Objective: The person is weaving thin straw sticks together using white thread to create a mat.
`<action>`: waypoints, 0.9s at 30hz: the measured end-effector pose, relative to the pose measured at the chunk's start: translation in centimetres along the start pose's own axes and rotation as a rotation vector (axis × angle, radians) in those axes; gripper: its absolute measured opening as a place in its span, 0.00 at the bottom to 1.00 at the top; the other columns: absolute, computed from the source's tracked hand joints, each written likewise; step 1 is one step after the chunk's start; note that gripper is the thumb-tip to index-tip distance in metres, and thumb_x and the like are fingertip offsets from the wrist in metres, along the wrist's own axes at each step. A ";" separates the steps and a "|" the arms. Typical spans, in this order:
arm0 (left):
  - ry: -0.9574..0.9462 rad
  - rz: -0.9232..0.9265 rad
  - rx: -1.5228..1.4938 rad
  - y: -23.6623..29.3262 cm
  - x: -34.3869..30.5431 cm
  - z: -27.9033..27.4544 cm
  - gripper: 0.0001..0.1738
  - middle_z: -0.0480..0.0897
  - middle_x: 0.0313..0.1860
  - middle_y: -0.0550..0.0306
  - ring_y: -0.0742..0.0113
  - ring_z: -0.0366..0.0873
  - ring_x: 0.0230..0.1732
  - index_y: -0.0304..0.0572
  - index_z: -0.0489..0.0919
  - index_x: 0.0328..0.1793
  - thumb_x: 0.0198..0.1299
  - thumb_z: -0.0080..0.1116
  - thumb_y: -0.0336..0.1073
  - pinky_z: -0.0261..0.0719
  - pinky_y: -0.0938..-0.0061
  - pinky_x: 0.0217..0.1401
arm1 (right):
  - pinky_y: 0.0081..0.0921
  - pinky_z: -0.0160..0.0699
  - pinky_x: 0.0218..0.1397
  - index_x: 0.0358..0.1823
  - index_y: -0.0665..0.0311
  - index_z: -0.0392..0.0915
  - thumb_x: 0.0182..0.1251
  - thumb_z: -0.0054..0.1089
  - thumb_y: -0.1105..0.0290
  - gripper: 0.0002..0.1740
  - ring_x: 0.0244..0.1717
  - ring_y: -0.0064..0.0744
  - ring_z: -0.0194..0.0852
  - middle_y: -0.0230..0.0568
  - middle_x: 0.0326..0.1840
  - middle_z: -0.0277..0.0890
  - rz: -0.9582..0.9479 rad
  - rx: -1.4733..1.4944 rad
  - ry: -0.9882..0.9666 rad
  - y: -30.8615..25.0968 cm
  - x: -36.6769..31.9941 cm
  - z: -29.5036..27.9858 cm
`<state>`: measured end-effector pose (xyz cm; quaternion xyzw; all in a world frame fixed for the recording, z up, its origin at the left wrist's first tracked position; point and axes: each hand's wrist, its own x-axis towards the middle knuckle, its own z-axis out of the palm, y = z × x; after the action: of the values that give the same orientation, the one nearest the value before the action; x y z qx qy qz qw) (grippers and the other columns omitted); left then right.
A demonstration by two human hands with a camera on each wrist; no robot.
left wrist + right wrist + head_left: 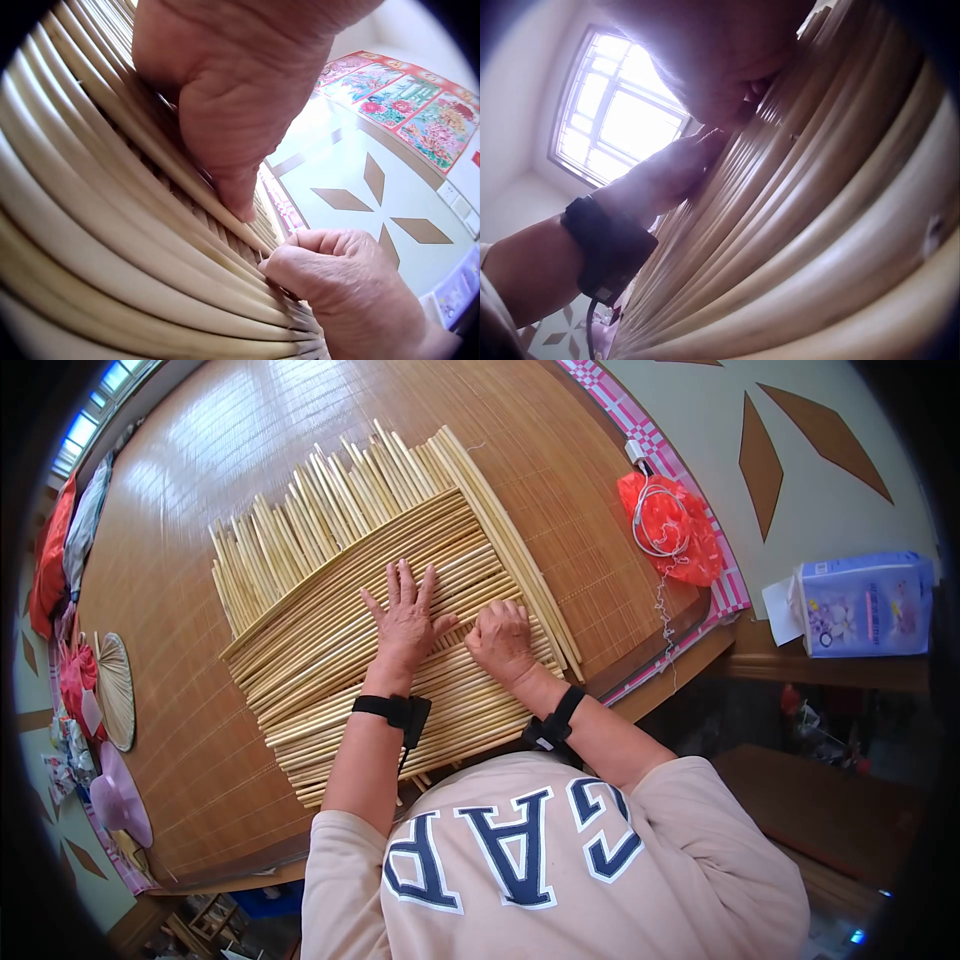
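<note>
In the head view, at centre, your left hand (404, 624) lies spread on the stick mat (320, 640); in the left wrist view, lower right, your right hand (351, 285) pinches the mat; in the right wrist view, the mat lies at right

Bright daylight, window (630, 124) blown out at ten o'clock in right wrist view, mat (245, 420) glare towards eleven in head view, near sticks (840, 281) blurred, fisheye bending, black corners
</note>
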<state>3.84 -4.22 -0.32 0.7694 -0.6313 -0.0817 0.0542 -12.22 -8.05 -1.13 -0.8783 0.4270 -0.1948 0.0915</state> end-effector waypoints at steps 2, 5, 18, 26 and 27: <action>0.025 0.008 -0.002 -0.1 -0.1 0.4 0.43 0.47 0.77 0.44 0.49 0.36 0.78 0.60 0.53 0.76 0.57 0.51 0.63 0.27 0.29 0.68 | 0.39 0.64 0.43 0.22 0.63 0.73 0.43 0.56 0.66 0.08 0.37 0.43 0.69 0.44 0.29 0.70 -0.005 -0.003 0.013 0.0 0.0 0.2; 0.044 0.006 -0.002 0.0 -0.2 0.3 0.41 0.46 0.77 0.45 0.50 0.35 0.79 0.61 0.53 0.76 0.59 0.50 0.61 0.27 0.30 0.69 | 0.39 0.64 0.43 0.22 0.63 0.73 0.43 0.56 0.66 0.08 0.37 0.43 0.68 0.44 0.29 0.70 -0.007 -0.011 0.021 0.1 0.0 0.3; 0.144 -0.017 0.020 -0.2 -0.2 1.4 0.34 0.51 0.76 0.47 0.53 0.39 0.78 0.67 0.58 0.73 0.62 0.48 0.58 0.28 0.32 0.70 | 0.39 0.64 0.40 0.19 0.63 0.70 0.40 0.56 0.71 0.06 0.34 0.44 0.67 0.44 0.27 0.68 -0.030 0.030 0.127 -0.3 0.2 0.3; 0.207 0.114 -0.035 2.0 -1.6 -0.3 0.35 0.49 0.76 0.46 0.46 0.35 0.78 0.57 0.54 0.75 0.63 0.49 0.51 0.29 0.36 0.72 | 0.41 0.65 0.42 0.22 0.63 0.71 0.44 0.57 0.66 0.08 0.37 0.45 0.68 0.45 0.29 0.69 -0.034 0.051 0.069 0.2 0.0 0.6; 0.185 0.150 -0.045 2.3 -1.7 0.2 0.35 0.50 0.76 0.46 0.46 0.36 0.78 0.58 0.55 0.75 0.63 0.50 0.50 0.29 0.36 0.72 | 0.41 0.65 0.42 0.22 0.63 0.71 0.44 0.57 0.66 0.08 0.37 0.45 0.68 0.45 0.29 0.69 -0.035 0.054 0.089 0.2 0.1 0.5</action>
<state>1.24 -2.99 -0.03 0.7229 -0.6772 -0.0200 0.1355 -12.10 -8.27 -1.67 -0.8733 0.4098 -0.2468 0.0924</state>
